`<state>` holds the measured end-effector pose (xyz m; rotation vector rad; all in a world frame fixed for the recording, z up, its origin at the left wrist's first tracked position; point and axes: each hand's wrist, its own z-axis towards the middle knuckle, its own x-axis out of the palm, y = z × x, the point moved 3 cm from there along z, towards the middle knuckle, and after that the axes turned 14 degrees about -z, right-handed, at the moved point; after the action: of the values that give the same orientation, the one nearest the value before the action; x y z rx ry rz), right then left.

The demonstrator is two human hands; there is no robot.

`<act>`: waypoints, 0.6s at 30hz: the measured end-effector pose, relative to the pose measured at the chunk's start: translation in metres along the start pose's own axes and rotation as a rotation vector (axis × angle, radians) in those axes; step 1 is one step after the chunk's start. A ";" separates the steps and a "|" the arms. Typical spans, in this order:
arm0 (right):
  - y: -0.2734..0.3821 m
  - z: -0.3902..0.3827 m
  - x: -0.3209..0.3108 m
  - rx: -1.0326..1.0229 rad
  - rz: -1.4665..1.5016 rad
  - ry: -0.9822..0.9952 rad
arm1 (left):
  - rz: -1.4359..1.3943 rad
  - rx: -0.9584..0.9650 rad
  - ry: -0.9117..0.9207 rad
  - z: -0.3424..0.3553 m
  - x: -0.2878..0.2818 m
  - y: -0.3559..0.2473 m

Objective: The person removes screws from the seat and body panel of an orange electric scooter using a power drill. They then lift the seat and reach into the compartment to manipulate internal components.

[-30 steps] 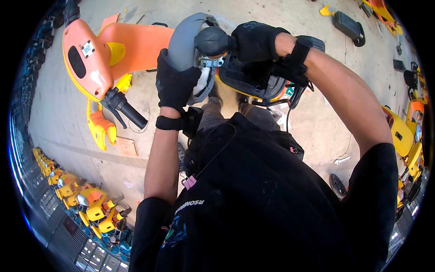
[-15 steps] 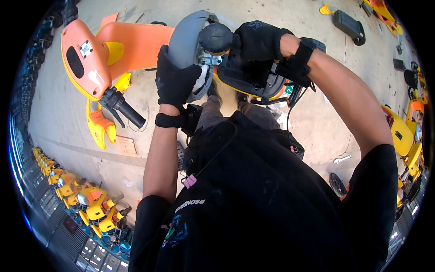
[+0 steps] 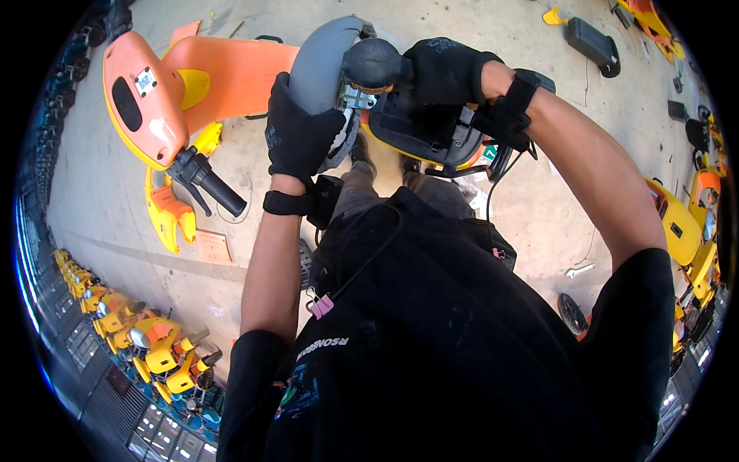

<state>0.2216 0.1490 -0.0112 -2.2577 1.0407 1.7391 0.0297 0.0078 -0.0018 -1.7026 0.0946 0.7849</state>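
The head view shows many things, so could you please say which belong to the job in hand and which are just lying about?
Likely in use: grey seat, in left hand; dark tool, in right hand; metal bracket; orange scooter.
Apparently lying about: wrench; black box; yellow-orange panel.

At 1 o'clock, the black-gloved right hand (image 3: pixel 446 71) conceals the handle of the black, round-headed tool (image 3: pixel 372 61). The tool head obscures the upper portion of the silver metal bracket (image 3: pixel 356 98) at 12 o'clock. At 11 o'clock, the black-gloved left hand (image 3: pixel 300 135) masks one edge of the grey, curved seat (image 3: pixel 317 65). At 8 o'clock, details of the yellow parked scooters (image 3: pixel 162 357) are too small to identify.
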 end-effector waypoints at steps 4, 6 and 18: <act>-0.004 0.001 0.007 -0.008 -0.014 -0.010 | 0.022 0.074 -0.015 0.001 -0.001 0.004; -0.002 0.001 0.006 0.004 -0.015 -0.012 | 0.021 0.113 -0.019 0.001 -0.002 0.007; -0.006 -0.003 0.005 0.016 0.028 -0.012 | 0.054 0.088 -0.018 0.003 -0.002 0.004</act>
<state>0.2282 0.1496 -0.0164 -2.2316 1.0849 1.7466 0.0250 0.0083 -0.0047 -1.6153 0.1604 0.8243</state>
